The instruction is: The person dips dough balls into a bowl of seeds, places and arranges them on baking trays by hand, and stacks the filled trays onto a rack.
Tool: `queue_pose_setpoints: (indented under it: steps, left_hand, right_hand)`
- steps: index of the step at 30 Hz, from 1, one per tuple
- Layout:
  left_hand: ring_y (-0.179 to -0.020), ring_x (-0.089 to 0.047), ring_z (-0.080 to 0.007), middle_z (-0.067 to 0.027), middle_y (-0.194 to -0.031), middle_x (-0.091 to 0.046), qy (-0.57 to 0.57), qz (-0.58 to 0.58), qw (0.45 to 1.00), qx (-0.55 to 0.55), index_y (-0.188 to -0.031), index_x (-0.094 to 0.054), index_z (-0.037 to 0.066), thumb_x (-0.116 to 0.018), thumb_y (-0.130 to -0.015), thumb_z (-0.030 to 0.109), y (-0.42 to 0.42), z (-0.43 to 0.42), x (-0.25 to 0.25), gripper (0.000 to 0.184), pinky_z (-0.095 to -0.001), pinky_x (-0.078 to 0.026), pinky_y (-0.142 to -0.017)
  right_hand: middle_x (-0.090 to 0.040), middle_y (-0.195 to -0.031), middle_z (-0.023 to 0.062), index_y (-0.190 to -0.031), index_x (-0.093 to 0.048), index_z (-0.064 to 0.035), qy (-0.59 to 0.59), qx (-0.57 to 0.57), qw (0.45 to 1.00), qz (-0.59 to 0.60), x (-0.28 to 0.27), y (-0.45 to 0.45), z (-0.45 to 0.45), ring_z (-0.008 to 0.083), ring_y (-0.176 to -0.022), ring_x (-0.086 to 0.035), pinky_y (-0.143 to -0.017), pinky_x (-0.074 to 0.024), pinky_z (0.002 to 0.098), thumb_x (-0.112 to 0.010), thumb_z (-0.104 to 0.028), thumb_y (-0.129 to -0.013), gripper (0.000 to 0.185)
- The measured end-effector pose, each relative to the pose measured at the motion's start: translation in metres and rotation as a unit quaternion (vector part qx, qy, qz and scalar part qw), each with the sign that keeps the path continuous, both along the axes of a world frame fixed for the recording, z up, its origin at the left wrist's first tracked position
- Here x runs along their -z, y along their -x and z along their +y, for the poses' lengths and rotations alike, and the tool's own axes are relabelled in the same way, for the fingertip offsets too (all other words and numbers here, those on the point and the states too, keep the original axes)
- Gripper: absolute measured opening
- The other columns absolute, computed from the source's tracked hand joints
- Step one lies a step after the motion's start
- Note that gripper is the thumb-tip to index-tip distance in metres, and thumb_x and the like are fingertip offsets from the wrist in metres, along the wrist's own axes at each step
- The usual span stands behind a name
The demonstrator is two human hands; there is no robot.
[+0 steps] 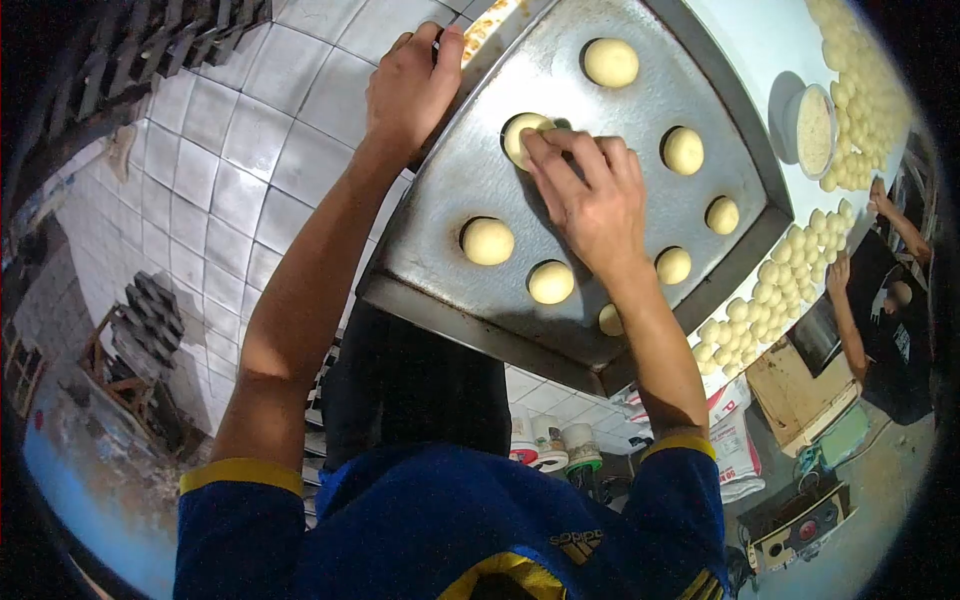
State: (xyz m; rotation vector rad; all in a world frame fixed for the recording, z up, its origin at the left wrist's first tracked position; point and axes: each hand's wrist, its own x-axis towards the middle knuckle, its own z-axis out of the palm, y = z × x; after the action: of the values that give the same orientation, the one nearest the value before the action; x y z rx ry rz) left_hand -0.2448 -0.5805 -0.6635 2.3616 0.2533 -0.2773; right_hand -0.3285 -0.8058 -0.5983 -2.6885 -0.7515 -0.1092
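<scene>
A metal baking tray (430, 255) with raised sides lies in front of me, several round, pale yellow dough balls spaced across it. My right hand (590, 190) reaches over the tray, its fingertips closed on the edge of one dough ball (522, 138). Nearest to that hand are another dough ball (550, 282) and one more (682, 150). By the tray's upper left rim, my left hand (412, 90) is curled with the fingers bent in; what they hold, if anything, is hidden. My right forearm partly covers a dough ball (610, 319).
Rows of smaller dough balls (770, 290) line the white table (775, 35) on the right, beside a bowl of pale crumbs (815, 130). A co-worker in dark clothes (900, 340) reaches towards them. White tiles (240, 140) lie left; buckets (550, 440) and a sack (735, 450) stand below.
</scene>
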Motion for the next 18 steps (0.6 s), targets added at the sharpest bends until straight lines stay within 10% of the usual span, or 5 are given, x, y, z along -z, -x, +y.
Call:
queue_pose_setpoints:
  steps: [7, 10, 14, 18]
  left_hand:
    - [-0.103, -0.067, -0.0478, -0.0246, -0.110, -0.070, 0.001, 0.000, 1.000, 0.010, -0.109, -0.065, 0.005, -0.041, -0.106, 0.049, 0.000, 0.001, 0.005, 0.051, -0.0569, -0.051, -0.092]
    - [-0.102, -0.067, -0.0466, -0.0229, -0.107, -0.070, -0.002, -0.017, 1.000, 0.002, -0.108, -0.066, 0.005, -0.041, -0.106, 0.049, 0.000, -0.001, 0.001, 0.050, -0.0554, -0.051, -0.091]
    - [-0.102, -0.067, -0.0455, -0.0224, -0.107, -0.070, 0.006, -0.026, 1.000, 0.008, -0.107, -0.067, 0.005, -0.042, -0.105, 0.050, 0.002, 0.000, 0.005, 0.051, -0.0540, -0.051, -0.091]
    - [-0.100, -0.067, -0.0454, -0.0224, -0.106, -0.071, 0.015, 0.004, 1.000, -0.004, -0.106, -0.066, 0.004, -0.044, -0.104, 0.050, 0.001, 0.000, 0.001, 0.050, -0.0542, -0.051, -0.090]
  right_hand:
    - [-0.062, -0.135, 0.0073, -0.145, -0.060, -0.0138, -0.042, 0.011, 0.994, 0.105, -0.022, 0.001, -0.047, 0.0284, -0.120, -0.056, -0.104, -0.0406, 0.0444, -0.069, -0.031, -0.095, 0.054]
    - [-0.070, -0.126, 0.0147, -0.129, -0.069, -0.0040, -0.032, 0.170, 0.975, -0.138, -0.028, -0.052, -0.138, 0.0302, -0.113, -0.065, -0.095, -0.0496, 0.0412, -0.070, -0.016, -0.097, 0.034]
    - [-0.078, -0.109, 0.0113, -0.119, -0.079, -0.0151, 0.071, 0.441, 0.894, -0.044, -0.020, -0.113, -0.312, 0.0274, -0.100, -0.074, -0.090, -0.0544, 0.0374, -0.070, -0.043, -0.096, 0.038]
    - [-0.079, -0.104, 0.0122, -0.118, -0.080, -0.0164, 0.121, 0.457, 0.878, 0.080, 0.000, -0.134, -0.378, 0.0272, -0.099, -0.075, -0.088, -0.0552, 0.0374, -0.072, -0.052, -0.090, 0.045]
